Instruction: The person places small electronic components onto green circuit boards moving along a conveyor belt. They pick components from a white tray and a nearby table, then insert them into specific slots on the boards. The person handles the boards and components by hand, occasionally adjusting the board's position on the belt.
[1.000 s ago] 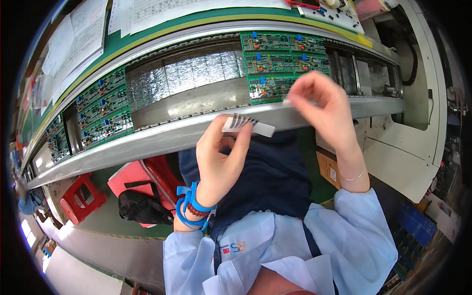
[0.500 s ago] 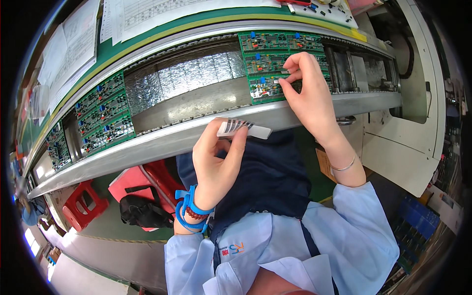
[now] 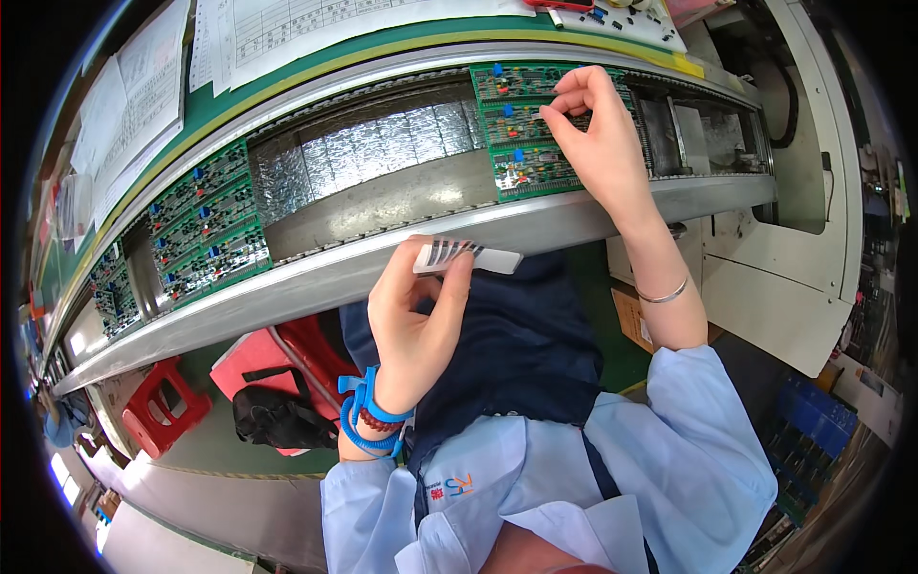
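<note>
My left hand pinches a small white strip with black stripes between thumb and fingers, in front of the conveyor's near rail. It looks like a strip of labels. Farther off to the right, my right hand is over a green circuit board panel, fingers curled and thumb drawn toward the index finger. Whatever is between those fingertips, if anything, is too small to make out. The panel carries rows of small parts, with blue, red and yellow ones among them. My hand and wrist hide its right portion.
The metal conveyor rail runs across in front of me. Another circuit board panel lies on it at left. Papers and a white tray of loose parts are beyond. A white machine housing stands right, a red stool lower left.
My right hand has moved away from me, from the panel's near row to its farther rows. My left hand, still holding the striped strip, has shifted slightly left.
</note>
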`<state>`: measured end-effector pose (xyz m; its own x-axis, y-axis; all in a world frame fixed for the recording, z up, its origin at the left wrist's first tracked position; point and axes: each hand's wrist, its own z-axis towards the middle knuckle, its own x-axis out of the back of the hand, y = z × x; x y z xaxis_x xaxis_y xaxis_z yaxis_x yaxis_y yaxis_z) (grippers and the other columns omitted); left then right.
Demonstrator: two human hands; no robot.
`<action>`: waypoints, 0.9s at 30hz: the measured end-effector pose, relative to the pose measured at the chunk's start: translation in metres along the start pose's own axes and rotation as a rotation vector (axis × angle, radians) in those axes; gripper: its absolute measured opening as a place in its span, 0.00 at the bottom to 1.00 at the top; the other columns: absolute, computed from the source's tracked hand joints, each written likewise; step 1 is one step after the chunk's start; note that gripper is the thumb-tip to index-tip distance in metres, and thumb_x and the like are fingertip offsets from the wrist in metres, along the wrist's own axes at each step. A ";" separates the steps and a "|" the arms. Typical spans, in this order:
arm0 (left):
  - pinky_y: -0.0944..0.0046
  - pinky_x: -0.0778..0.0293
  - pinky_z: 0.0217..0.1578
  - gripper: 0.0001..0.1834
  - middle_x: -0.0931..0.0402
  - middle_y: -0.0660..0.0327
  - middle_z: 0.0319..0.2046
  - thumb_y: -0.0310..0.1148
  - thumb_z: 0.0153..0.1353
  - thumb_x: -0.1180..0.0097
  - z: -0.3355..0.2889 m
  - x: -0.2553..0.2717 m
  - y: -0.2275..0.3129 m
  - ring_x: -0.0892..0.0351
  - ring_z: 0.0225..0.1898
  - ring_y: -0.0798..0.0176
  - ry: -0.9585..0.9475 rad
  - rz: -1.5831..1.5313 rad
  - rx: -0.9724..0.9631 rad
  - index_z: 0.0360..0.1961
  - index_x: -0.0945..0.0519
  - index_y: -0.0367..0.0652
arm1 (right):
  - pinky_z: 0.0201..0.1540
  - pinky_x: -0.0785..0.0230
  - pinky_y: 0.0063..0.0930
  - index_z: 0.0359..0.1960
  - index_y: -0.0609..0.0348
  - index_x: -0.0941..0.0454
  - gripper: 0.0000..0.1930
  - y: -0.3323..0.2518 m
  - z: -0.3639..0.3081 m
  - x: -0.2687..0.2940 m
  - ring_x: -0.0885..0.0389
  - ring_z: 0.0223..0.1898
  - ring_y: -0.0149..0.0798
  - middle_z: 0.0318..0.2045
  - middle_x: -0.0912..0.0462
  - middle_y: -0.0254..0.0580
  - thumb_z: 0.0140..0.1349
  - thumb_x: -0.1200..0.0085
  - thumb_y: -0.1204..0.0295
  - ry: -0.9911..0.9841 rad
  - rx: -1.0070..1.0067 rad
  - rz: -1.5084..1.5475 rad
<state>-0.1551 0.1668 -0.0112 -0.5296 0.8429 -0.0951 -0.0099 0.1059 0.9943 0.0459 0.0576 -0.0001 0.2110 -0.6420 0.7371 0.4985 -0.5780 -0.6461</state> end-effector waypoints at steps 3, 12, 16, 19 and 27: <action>0.81 0.37 0.15 0.12 0.23 0.61 0.31 0.24 0.59 0.46 0.000 0.001 -0.001 0.25 0.26 0.76 0.000 0.000 -0.008 0.43 0.28 0.34 | 0.42 0.41 0.34 0.36 0.55 0.32 0.13 0.005 0.000 -0.001 0.31 0.32 0.38 0.25 0.23 0.31 0.50 0.41 0.74 0.026 0.066 -0.122; 0.80 0.37 0.14 0.11 0.23 0.61 0.31 0.24 0.59 0.45 -0.001 0.000 0.001 0.25 0.26 0.75 0.001 -0.011 -0.004 0.42 0.28 0.34 | 0.50 0.42 0.40 0.30 0.53 0.20 0.08 0.014 0.016 0.010 0.35 0.44 0.47 0.37 0.28 0.41 0.50 0.40 0.65 0.185 0.149 -0.256; 0.80 0.37 0.14 0.10 0.23 0.61 0.31 0.24 0.59 0.46 -0.002 0.001 0.004 0.25 0.26 0.75 -0.002 -0.012 -0.010 0.41 0.28 0.34 | 0.53 0.43 0.41 0.30 0.52 0.17 0.12 0.023 0.033 0.008 0.36 0.48 0.49 0.42 0.27 0.43 0.50 0.41 0.59 0.092 0.010 -0.248; 0.80 0.37 0.14 0.09 0.23 0.61 0.31 0.24 0.59 0.46 -0.002 0.002 0.004 0.25 0.26 0.76 -0.005 -0.015 -0.004 0.41 0.27 0.34 | 0.54 0.44 0.43 0.29 0.52 0.17 0.12 0.028 0.036 0.006 0.36 0.48 0.49 0.42 0.27 0.43 0.49 0.41 0.59 0.022 -0.029 -0.172; 0.81 0.37 0.21 0.07 0.24 0.63 0.31 0.19 0.56 0.46 -0.001 -0.001 0.011 0.32 0.23 0.81 0.016 -0.044 0.038 0.37 0.25 0.32 | 0.49 0.43 0.45 0.31 0.51 0.21 0.12 0.024 0.033 0.007 0.36 0.49 0.48 0.42 0.28 0.40 0.49 0.41 0.59 0.156 0.035 -0.476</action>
<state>-0.1558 0.1663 -0.0005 -0.5427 0.8286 -0.1375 -0.0016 0.1627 0.9867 0.0875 0.0561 -0.0037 -0.1735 -0.3802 0.9085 0.5375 -0.8095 -0.2361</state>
